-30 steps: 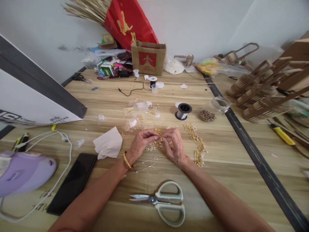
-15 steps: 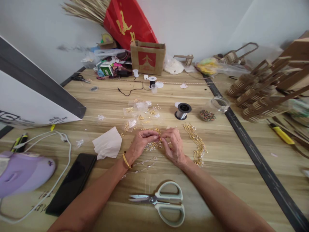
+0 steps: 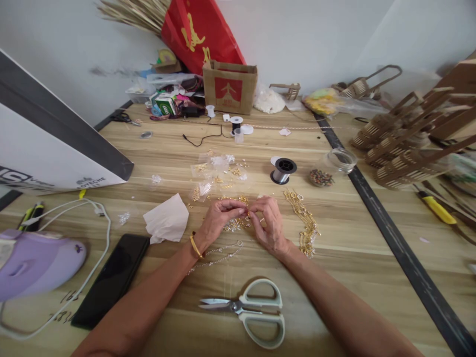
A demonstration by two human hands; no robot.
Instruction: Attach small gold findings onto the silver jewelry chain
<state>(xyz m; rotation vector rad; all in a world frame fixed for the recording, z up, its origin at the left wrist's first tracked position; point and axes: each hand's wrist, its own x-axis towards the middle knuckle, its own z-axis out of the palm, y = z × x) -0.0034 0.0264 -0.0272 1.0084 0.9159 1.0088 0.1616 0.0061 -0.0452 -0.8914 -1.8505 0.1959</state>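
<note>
Left hand and right hand are pinching closed (anything held is too small to tell), loose shiny pieces are lying alongside.

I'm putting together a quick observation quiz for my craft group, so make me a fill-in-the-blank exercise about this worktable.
1. Beside the right hand, on the side away from the left hand, lie chains coloured mostly ____.
2. The blades of the scissors point toward the ____ forearm.
3. The large bag behind the brown paper bag is mainly ____.
4. The tool at the far right has a ____ handle.

Missing words: gold; left; red; yellow.
</note>
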